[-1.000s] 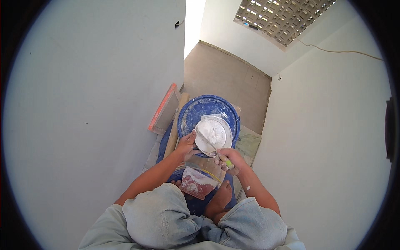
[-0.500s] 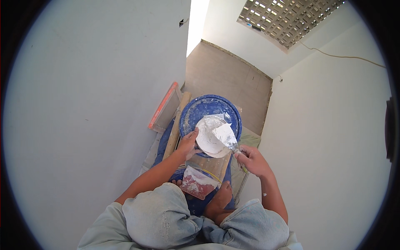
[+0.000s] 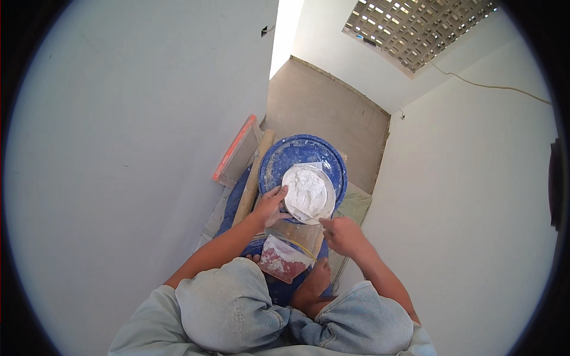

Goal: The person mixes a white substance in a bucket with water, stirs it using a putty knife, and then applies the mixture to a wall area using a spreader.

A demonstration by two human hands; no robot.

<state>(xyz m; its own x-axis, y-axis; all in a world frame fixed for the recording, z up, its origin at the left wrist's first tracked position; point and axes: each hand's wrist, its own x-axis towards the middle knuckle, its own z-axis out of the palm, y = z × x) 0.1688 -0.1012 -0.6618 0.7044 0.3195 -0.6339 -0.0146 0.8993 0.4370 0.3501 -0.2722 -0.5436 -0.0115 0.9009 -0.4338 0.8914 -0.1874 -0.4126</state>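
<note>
My left hand (image 3: pixel 272 206) holds a round white bowl (image 3: pixel 333 199), its thumb over the rim and its fingers underneath. White paste (image 3: pixel 307 183), lumpy and smeared, fills the inside. My right hand (image 3: pixel 345 236) is closed round a putty knife (image 3: pixel 306 215), seen almost edge-on at the bowl's near side; most of its handle is hidden by the fingers. Beneath the bowl is a wide blue round drum top (image 3: pixel 274 155), splashed with white.
A red plate-like tool (image 3: pixel 279 268) caked with white lies between my feet. A wooden pole (image 3: pixel 254 181) and an orange-edged panel (image 3: pixel 233 151) stand at the left wall (image 3: pixel 136 148). Another white wall (image 3: pixel 457 196) rises at right. Grey floor (image 3: pixel 326 107) lies beyond.
The paste-loaded putty knife has swung down from above the bowl to its near rim, turning edge-on. My right hand moved slightly left. My left hand keeps its hold.
</note>
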